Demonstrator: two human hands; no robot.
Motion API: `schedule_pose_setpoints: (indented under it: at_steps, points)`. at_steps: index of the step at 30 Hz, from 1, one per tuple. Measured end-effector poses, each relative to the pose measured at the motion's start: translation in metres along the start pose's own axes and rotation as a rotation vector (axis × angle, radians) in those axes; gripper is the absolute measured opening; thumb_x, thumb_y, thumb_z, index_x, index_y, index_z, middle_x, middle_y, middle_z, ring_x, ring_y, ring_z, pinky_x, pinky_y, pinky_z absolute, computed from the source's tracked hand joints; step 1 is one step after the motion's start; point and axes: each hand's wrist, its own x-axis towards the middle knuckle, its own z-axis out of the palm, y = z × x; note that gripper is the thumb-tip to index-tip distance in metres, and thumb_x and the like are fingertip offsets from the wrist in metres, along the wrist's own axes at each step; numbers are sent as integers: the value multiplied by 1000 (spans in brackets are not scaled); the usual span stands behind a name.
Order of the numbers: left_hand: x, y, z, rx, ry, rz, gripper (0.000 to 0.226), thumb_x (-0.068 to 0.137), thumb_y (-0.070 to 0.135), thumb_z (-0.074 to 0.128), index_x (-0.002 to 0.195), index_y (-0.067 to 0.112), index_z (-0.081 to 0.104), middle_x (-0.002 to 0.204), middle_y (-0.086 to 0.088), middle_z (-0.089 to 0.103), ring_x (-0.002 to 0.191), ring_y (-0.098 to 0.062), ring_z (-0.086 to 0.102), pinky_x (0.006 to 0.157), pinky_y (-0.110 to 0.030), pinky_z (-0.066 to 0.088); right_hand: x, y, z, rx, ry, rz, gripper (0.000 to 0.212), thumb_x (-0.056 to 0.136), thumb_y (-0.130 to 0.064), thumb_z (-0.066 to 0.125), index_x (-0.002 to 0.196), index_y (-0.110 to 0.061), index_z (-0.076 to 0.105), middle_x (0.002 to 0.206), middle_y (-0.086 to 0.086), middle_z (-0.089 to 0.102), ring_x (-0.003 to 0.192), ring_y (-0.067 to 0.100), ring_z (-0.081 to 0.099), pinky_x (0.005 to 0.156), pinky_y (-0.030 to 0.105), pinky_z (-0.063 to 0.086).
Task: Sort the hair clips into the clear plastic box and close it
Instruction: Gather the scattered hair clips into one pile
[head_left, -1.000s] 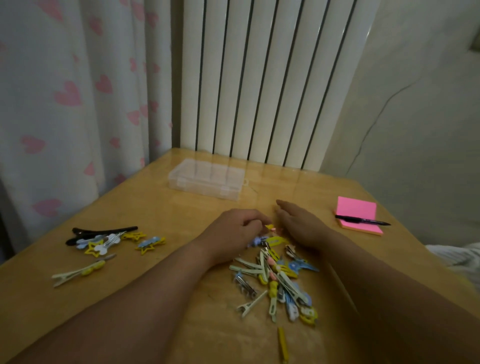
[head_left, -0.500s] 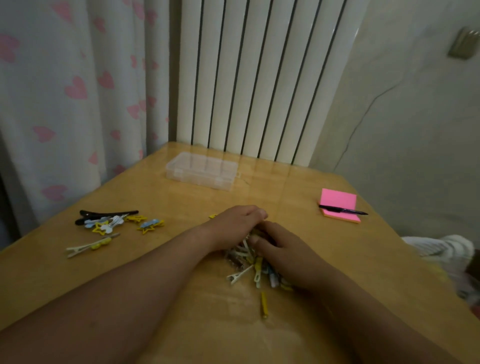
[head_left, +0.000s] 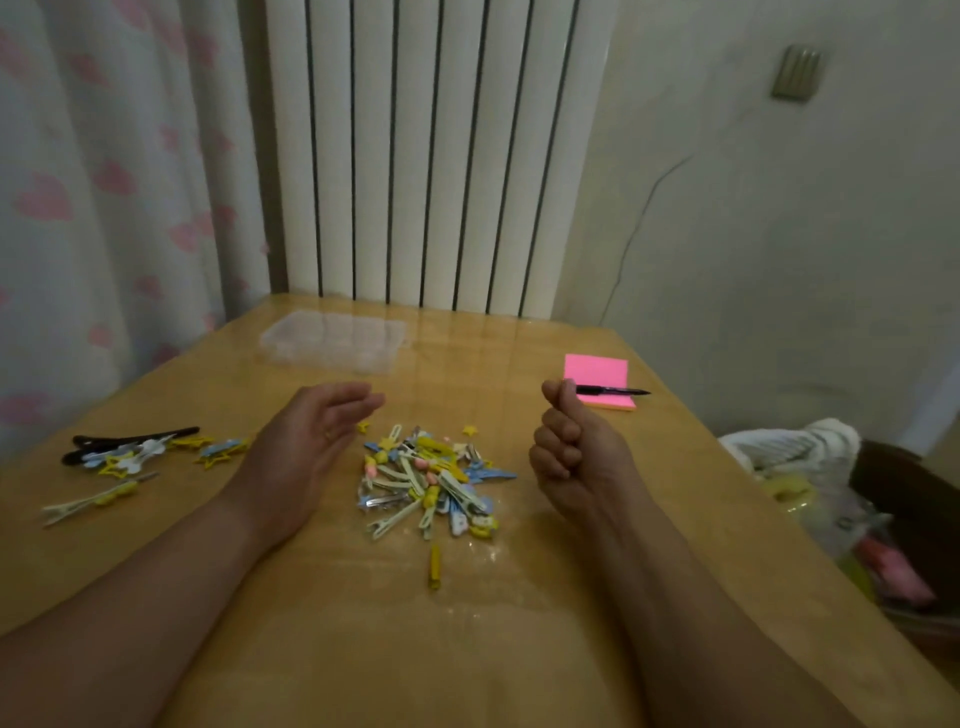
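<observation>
Scooping from the main pile of hair clips (head_left: 428, 480) carries the chief risk: the clips lie crossed and interlocked, so lifting 1 is likely to drag its neighbours along and scatter them over the glossy tabletop (head_left: 322, 654), possibly past its right edge. The clear plastic box (head_left: 335, 340) stands well apart from the pile, at the far end of the tabletop near the radiator (head_left: 415, 156), and appears closed. The lid would need opening first, and any carry across that gap gives loose clips a chance to drop. The box's transparency and the dim light make its compartment walls hard to read, so a clip may land in the wrong section. The left hand (head_left: 311, 447) is just left of the pile, grip spread, palm turned inward, holding nothing. The right hand (head_left: 571, 452) is just right of the pile, grip pressed together into a fist; no clip shows inside it. The clips are small, slim and pastel: yellow, blue, pale green and pink, some star-shaped. A second group (head_left: 140, 457), with long black clips, lies well to the left. 1 yellow clip (head_left: 435, 566) lies alone on the near side of the pile.
</observation>
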Motion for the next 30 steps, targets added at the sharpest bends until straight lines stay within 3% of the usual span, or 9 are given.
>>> schedule_pose_setpoints:
  at_steps: [4,6,9,11,14,18,20,25,30]
  points:
    - [-7,6,5,44,21,47,45,102,41,45,128,11,67,125,-7,78,130,-14,65,123,-40,36,-1,4,1,-237,-4,-64,66,105,-61,43,58,-18,57,42,-2,29,36,12,26,39,25,22]
    - [-12,16,2,129,34,109,45,95,45,53,123,13,68,124,-6,78,128,-12,66,118,-38,39,-5,5,6,-562,34,-120,79,102,-70,35,51,-18,64,48,0,49,52,15,45,55,30,31]
    - [-23,34,-29,438,119,256,32,108,36,48,119,17,71,124,1,77,123,-7,67,109,-36,44,-8,17,4,-1114,-69,-227,79,86,-91,30,101,-34,83,109,-12,75,107,6,64,93,32,42]
    - [-32,42,-64,673,201,316,39,99,48,52,120,23,72,123,11,74,121,-3,64,109,-34,46,-6,28,1,-1432,-251,-273,97,68,-104,35,140,-45,62,139,-15,57,133,11,54,110,35,38]
    - [-43,43,-126,1202,412,312,60,86,78,50,126,37,67,135,13,65,132,-11,56,116,-47,42,0,48,8,-1767,-382,-247,103,66,-104,32,158,-57,26,162,-11,36,146,18,42,119,44,35]
    - [-40,40,-163,1403,331,-82,107,65,105,39,155,48,40,165,0,38,155,-22,34,125,-53,30,0,60,18,-1949,-390,-273,105,69,-105,28,161,-55,18,171,-4,26,152,23,35,122,42,30]
    - [-28,40,-161,1420,247,-139,113,65,105,41,159,43,38,165,-3,39,152,-24,39,125,-47,32,-2,65,24,-1950,-383,-292,106,71,-101,37,162,-50,22,169,-2,31,151,23,36,121,41,32]
    - [-8,30,-120,1398,56,-14,72,90,73,63,149,33,57,148,1,54,137,-16,54,117,-32,40,-2,80,30,-1852,-380,-353,98,79,-91,50,162,-43,28,165,-3,37,149,21,39,119,37,36]
    - [5,12,-52,1265,-92,105,58,101,62,54,151,31,55,151,1,59,136,-16,56,116,-34,42,-6,81,34,-1835,-380,-374,90,87,-83,52,162,-39,30,163,-5,39,148,17,40,118,36,37]
